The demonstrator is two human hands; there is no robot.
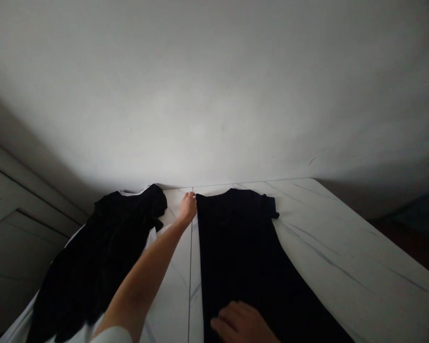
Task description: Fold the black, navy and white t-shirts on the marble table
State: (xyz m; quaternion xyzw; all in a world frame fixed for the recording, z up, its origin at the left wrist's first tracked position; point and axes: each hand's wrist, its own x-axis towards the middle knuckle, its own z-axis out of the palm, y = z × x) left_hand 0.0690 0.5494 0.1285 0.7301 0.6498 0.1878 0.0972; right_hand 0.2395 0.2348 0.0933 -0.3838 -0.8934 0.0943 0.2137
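Note:
A black short-sleeved T-shirt [239,252] lies spread flat on a white marble-patterned table [343,243], collar at the far end. My left hand [188,208] reaches to the far left shoulder of this shirt, its fingers pinched at the corner of the cloth. My right hand [241,324] rests flat on the lower part of the same shirt, near the bottom of the view. A second black garment [100,257], rumpled, lies to the left of my left forearm, with white fabric [143,192] showing at its collar and edges.
A seam runs lengthwise along the tabletop between the two garments. A pale wall [214,95] rises behind the table's far edge. To the left stands a grey panelled door [17,247], and a dark floor area lies beyond the table's right edge.

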